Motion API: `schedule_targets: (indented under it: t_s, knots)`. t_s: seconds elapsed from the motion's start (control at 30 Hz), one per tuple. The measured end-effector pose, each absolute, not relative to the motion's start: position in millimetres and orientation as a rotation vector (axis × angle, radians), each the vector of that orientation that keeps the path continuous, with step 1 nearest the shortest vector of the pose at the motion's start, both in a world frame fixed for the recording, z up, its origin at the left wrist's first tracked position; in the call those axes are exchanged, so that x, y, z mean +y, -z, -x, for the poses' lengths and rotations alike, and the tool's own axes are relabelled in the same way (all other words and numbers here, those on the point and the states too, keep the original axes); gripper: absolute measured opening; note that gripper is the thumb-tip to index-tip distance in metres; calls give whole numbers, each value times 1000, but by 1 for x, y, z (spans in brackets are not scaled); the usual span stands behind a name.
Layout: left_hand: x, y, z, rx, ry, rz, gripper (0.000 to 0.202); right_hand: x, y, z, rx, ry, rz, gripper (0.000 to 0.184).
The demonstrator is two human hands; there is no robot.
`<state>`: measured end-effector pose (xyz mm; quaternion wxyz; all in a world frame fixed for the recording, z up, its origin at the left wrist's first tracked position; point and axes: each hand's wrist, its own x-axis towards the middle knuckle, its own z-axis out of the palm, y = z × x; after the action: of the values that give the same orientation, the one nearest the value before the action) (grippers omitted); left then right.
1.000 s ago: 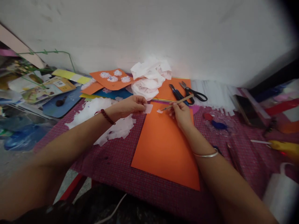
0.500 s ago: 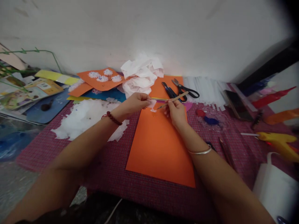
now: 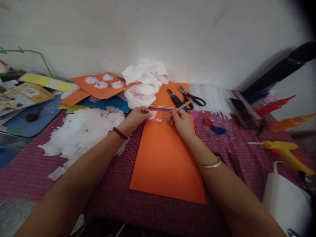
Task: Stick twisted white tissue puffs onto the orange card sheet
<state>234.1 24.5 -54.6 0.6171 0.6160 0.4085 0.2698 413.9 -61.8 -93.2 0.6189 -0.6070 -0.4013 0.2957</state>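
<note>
My left hand [image 3: 137,119] pinches a small white tissue paper square [image 3: 152,115] over the top of an orange paper sheet [image 3: 168,161]. Held like a pen in my right hand [image 3: 181,121] is a pencil-like wooden stick [image 3: 182,106], its thin tip pointing down and left. Near that tip, a small crumpled tissue piece [image 3: 158,120] lies at the sheet's upper part. Left of the sheet spreads a pile of white tissue squares [image 3: 86,128], partly behind my left forearm.
Behind the sheet are crumpled white tissue [image 3: 143,85], a utility knife [image 3: 174,98] and black-handled scissors [image 3: 195,99]. Orange paper with white tufts [image 3: 98,87] is at back left. To the right lie glue sticks [image 3: 209,98], a phone [image 3: 243,112] and a yellow glue gun [image 3: 283,151].
My view has shifted slightly, so the table's things appear moved left. The tissue square in my left hand now looks flatter, and my left fingers are a little farther from the stick's tip.
</note>
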Motion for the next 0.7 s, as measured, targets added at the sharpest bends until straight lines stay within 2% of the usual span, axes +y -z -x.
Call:
schedule_targets:
  t_s: [0.7]
  knots:
    - [27, 62, -234, 924, -611, -1419, 14, -63, 88, -410, -942, -732, 1415, 14]
